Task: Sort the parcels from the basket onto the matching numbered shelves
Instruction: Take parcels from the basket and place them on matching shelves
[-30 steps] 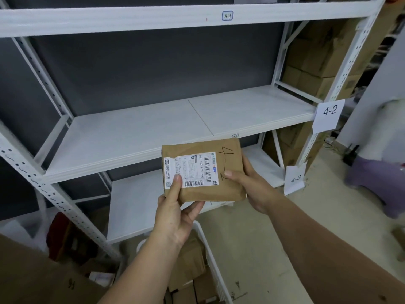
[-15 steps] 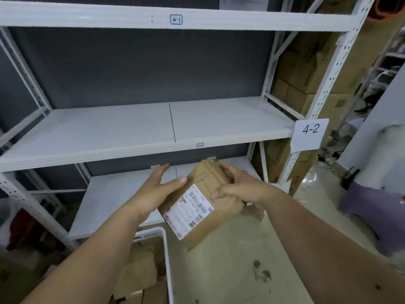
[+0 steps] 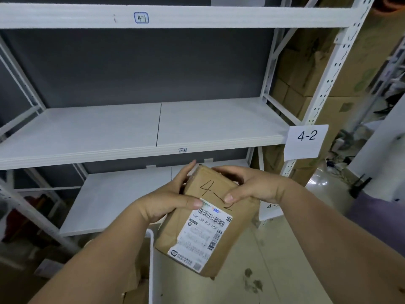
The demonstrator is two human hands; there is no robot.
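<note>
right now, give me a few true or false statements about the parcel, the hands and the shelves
1. Both hands hold the brown parcel. True: the left hand and the right hand grip its upper end.
2. The parcel bears a handwritten 4-1. False: it reads 4-2.
3. The 4-2 shelf already holds a parcel. False: nothing lies on it.
4. A paper sign reading 4-2 hangs on the right post. True.
5. The parcel rests on a shelf. False: it is held in the air below the 4-2 shelf.
</note>
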